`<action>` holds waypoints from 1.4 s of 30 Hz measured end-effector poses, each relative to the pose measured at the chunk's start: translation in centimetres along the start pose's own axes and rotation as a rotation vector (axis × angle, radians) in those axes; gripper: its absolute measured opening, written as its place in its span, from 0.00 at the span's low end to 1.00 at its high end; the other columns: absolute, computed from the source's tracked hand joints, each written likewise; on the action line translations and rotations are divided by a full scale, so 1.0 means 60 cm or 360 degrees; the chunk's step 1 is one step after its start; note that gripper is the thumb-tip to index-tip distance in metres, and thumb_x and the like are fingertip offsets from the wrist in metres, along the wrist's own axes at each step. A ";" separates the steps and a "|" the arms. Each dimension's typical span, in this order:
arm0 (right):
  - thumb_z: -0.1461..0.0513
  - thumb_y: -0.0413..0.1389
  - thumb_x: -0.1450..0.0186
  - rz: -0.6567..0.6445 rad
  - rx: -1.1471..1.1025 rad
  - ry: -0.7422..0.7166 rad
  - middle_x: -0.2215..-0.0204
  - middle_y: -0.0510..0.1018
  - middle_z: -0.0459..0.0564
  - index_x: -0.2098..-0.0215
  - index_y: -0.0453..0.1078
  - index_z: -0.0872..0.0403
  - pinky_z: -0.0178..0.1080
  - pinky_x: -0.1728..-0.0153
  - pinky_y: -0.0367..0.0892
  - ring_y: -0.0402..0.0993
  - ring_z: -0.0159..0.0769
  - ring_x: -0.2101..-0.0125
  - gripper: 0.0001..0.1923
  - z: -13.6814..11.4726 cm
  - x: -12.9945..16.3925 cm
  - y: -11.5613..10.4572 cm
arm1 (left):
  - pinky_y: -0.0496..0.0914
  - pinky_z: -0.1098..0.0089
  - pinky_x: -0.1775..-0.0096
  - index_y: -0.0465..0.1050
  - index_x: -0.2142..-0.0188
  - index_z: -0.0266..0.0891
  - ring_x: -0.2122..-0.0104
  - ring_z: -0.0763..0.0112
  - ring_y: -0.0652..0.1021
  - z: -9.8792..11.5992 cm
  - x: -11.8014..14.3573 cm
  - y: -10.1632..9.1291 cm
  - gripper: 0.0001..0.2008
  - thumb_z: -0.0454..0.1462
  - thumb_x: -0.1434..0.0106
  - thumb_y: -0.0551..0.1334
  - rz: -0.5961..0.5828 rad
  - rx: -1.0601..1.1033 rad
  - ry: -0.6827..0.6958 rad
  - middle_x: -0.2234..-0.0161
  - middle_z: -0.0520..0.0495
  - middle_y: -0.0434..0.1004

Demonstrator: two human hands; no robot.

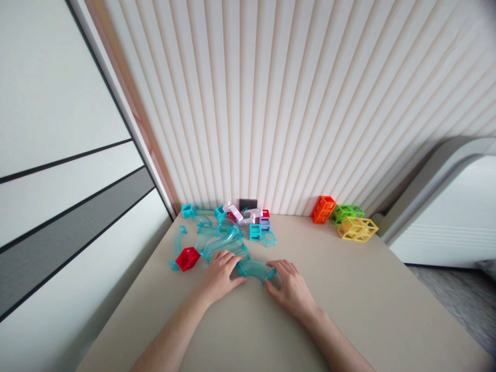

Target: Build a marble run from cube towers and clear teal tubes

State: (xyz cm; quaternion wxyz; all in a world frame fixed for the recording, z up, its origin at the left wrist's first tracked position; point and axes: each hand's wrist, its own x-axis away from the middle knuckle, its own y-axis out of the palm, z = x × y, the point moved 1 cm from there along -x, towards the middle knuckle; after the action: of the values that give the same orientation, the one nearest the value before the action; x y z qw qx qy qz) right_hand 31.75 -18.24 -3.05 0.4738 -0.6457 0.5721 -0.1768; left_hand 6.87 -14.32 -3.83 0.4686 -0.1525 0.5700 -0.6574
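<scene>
Your hands are apart, each clamped on one end of a curved blue track (256, 269): left hand (220, 274) on its left end, right hand (292, 289) on its right. Track sits between them at the surface (248, 330). Track pile (223, 240) just ahead of left hand; red cube (187, 259) left of it. Yellow block (357, 229) ahead-right of right hand.

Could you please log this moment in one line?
left hand: holds track, left end | right hand: holds track, right end | red cube: farther left
</scene>
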 end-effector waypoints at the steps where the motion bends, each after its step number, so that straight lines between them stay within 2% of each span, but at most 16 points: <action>1: 0.60 0.60 0.35 0.0020 0.0004 -0.0003 0.54 0.81 0.54 0.49 0.72 0.52 0.48 0.51 0.71 0.77 0.46 0.53 0.16 0.001 -0.001 0.001 | 0.71 0.53 0.52 0.73 0.49 0.44 0.53 0.53 0.77 0.001 0.000 0.002 0.22 0.44 0.41 0.71 0.0015 0.0002 -0.0010 0.55 0.45 0.80; 7: 0.60 0.58 0.34 0.0169 0.0006 -0.0010 0.53 0.82 0.56 0.46 0.72 0.53 0.49 0.51 0.73 0.78 0.46 0.53 0.18 0.009 -0.002 0.007 | 0.72 0.53 0.51 0.71 0.45 0.44 0.53 0.53 0.78 0.004 -0.003 0.009 0.27 0.43 0.42 0.73 0.0085 0.0005 -0.0051 0.55 0.44 0.80; 12: 0.61 0.58 0.33 0.0117 -0.0053 -0.0016 0.52 0.82 0.57 0.45 0.73 0.55 0.48 0.50 0.73 0.78 0.46 0.52 0.19 0.007 0.000 0.013 | 0.72 0.53 0.52 0.69 0.43 0.42 0.53 0.52 0.78 0.005 -0.003 0.010 0.31 0.42 0.44 0.75 0.0068 -0.0037 -0.0074 0.54 0.43 0.80; 20: 0.60 0.56 0.32 -0.0017 -0.0080 0.0028 0.49 0.80 0.56 0.43 0.72 0.52 0.48 0.47 0.72 0.77 0.45 0.50 0.19 0.004 -0.001 0.011 | 0.72 0.54 0.53 0.72 0.49 0.43 0.54 0.53 0.78 0.006 -0.003 0.006 0.23 0.43 0.42 0.73 0.0100 -0.0011 -0.0074 0.57 0.45 0.81; 25: 0.57 0.60 0.34 -0.0051 0.0029 0.0086 0.51 0.80 0.53 0.42 0.72 0.48 0.48 0.49 0.72 0.78 0.46 0.52 0.21 0.005 -0.001 0.006 | 0.72 0.53 0.54 0.73 0.52 0.43 0.54 0.53 0.78 0.010 -0.003 0.009 0.20 0.43 0.42 0.72 0.0089 -0.0014 -0.0094 0.57 0.44 0.80; 29: 0.57 0.61 0.34 -0.0046 0.0089 0.0152 0.54 0.82 0.52 0.40 0.69 0.47 0.46 0.52 0.73 0.79 0.46 0.54 0.24 0.008 0.000 0.008 | 0.72 0.53 0.53 0.73 0.52 0.43 0.54 0.53 0.77 0.010 -0.002 0.012 0.20 0.43 0.42 0.72 0.0115 -0.0028 -0.0113 0.57 0.45 0.80; 34: 0.57 0.60 0.35 0.0014 0.0198 0.0203 0.54 0.82 0.55 0.37 0.66 0.49 0.47 0.52 0.73 0.80 0.47 0.54 0.28 0.014 0.003 0.016 | 0.72 0.53 0.54 0.73 0.51 0.43 0.54 0.52 0.78 0.014 -0.003 0.012 0.22 0.43 0.43 0.73 0.0130 -0.0061 -0.0097 0.57 0.45 0.81; 42: 0.57 0.60 0.35 0.0073 0.0286 0.0187 0.55 0.83 0.57 0.36 0.64 0.52 0.48 0.53 0.74 0.80 0.48 0.55 0.30 0.026 0.003 0.016 | 0.73 0.53 0.58 0.72 0.48 0.43 0.57 0.49 0.78 0.030 -0.004 0.024 0.26 0.46 0.43 0.73 0.0187 -0.0209 -0.0158 0.58 0.42 0.83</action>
State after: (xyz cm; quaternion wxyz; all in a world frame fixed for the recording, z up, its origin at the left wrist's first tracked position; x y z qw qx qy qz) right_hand 32.43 -17.69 -4.65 0.4992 -0.5760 0.5953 -0.2542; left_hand 8.92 -15.09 -4.48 0.5231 -0.1816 0.5960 -0.5815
